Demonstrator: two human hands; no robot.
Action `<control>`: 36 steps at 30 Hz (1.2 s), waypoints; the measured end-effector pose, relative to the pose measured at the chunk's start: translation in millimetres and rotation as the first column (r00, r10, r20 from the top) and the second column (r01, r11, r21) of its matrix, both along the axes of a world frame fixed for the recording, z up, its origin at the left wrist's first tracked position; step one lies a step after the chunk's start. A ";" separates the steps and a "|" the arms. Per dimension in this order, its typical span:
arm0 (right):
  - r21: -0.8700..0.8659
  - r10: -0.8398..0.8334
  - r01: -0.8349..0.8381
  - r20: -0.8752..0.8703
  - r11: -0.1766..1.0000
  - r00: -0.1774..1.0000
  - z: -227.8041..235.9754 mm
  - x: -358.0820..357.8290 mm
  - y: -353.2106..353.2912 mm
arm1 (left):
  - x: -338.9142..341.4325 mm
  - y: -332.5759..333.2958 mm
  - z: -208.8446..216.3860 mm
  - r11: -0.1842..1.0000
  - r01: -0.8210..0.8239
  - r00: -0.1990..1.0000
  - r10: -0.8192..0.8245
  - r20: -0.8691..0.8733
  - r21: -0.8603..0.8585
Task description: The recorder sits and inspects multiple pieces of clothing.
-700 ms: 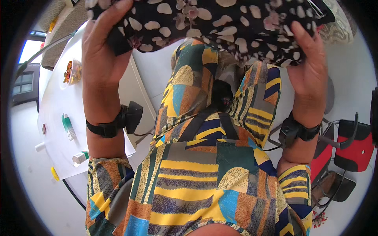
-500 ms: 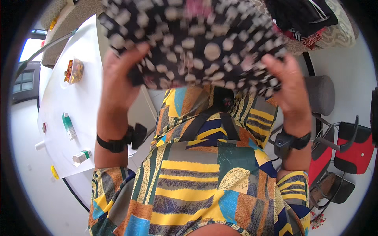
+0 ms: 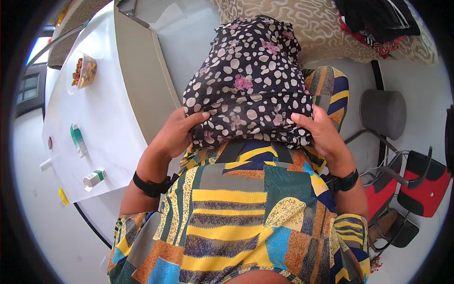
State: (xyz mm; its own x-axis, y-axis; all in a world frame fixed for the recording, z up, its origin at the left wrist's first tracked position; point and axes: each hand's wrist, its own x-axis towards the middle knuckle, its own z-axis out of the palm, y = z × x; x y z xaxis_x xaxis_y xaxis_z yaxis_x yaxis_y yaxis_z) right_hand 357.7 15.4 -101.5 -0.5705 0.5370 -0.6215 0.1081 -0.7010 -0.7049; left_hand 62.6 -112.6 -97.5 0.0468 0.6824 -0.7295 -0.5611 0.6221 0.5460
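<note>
A black cloth garment [image 3: 250, 78] with white spots and pink flowers lies spread over my lap, its far end close to the patterned cushioned seat. My left hand [image 3: 178, 130] grips its near left edge, thumb on top and fingers hidden underneath. At the near right edge my right hand [image 3: 324, 132] pinches the cloth in the same way. Between the two hands the near part looks folded over in a band. Which kind of garment it is, I cannot tell.
To the left stands a white table [image 3: 106, 128] with a clear tub of wrapped sweets [image 3: 85, 72], a green-and-white box [image 3: 78, 140] and a small carton [image 3: 94, 179]. Dark folded clothes [image 3: 378, 19] lie on the patterned seat [image 3: 283, 14]. Red-and-black chairs [image 3: 423, 184] and a grey stool [image 3: 383, 113] stand right.
The spotted garment has come down from a raised, blurred position onto my lap. Both hands have lowered toward my body, still holding its near edge.
</note>
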 end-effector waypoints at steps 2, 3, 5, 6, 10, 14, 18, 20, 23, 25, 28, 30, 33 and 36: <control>0.018 0.010 -0.010 0.010 1.000 1.000 3.5 3.6 -2.6 | -5.4 -2.9 0.0 0.999 0.030 0.999 -0.029 0.045 -0.033; 0.011 0.064 -0.064 0.053 0.998 0.997 9.7 5.7 -3.5 | -6.9 -6.2 0.9 1.000 0.019 0.998 -0.019 0.054 0.000; -0.022 0.129 -0.128 0.074 0.992 0.989 23.5 6.6 -6.8 | -9.8 -10.2 8.7 0.998 0.014 0.997 -0.019 0.080 0.054; -0.021 0.127 -0.126 0.074 0.992 0.989 25.7 6.1 -8.3 | -11.1 -10.6 8.7 0.998 0.016 0.997 -0.020 0.080 0.054; -0.095 0.065 -0.065 -0.006 0.993 0.998 23.5 5.4 -6.6 | -12.2 -7.2 4.6 0.998 -0.009 0.980 -0.004 0.198 0.064; -0.177 -0.014 0.002 -0.063 0.984 0.998 27.0 4.0 0.8 | -10.0 1.7 7.2 0.998 -0.004 0.978 -0.008 0.206 0.056; -0.161 -0.015 0.002 -0.080 0.987 0.997 35.8 2.7 13.1 | -29.8 1.8 -1.8 0.998 -0.065 0.917 0.056 0.395 0.011; -0.190 0.027 -0.049 -0.116 0.981 0.993 44.8 -0.6 20.0 | -42.2 -13.2 -29.6 0.991 0.052 0.998 -0.048 -0.035 0.120; -0.155 0.080 -0.093 -0.090 0.984 0.993 47.9 2.8 10.7 | -32.1 3.1 -2.0 0.971 0.118 0.975 -0.153 0.163 0.207; -0.106 0.189 -0.192 -0.040 0.976 0.981 43.6 11.0 1.9 | -20.3 -1.4 10.1 0.974 0.102 0.960 -0.149 0.237 0.200; -0.154 0.203 -0.210 -0.059 0.966 0.977 55.1 13.2 -8.3 | -28.6 -20.0 2.7 0.964 0.118 0.958 -0.173 0.227 0.240; -0.210 0.168 -0.173 -0.037 0.962 0.985 47.4 13.9 -8.3 | -24.7 -19.1 4.9 0.969 0.094 0.960 -0.149 0.237 0.227; -0.282 0.114 -0.107 0.006 0.953 0.993 33.1 13.3 -6.6 | -23.0 -14.0 -0.3 0.983 0.078 0.965 -0.116 0.237 0.164; -0.272 0.083 -0.080 0.000 0.959 0.997 37.7 8.0 -2.9 | -23.8 -9.7 0.3 0.988 0.080 0.969 -0.108 0.224 0.131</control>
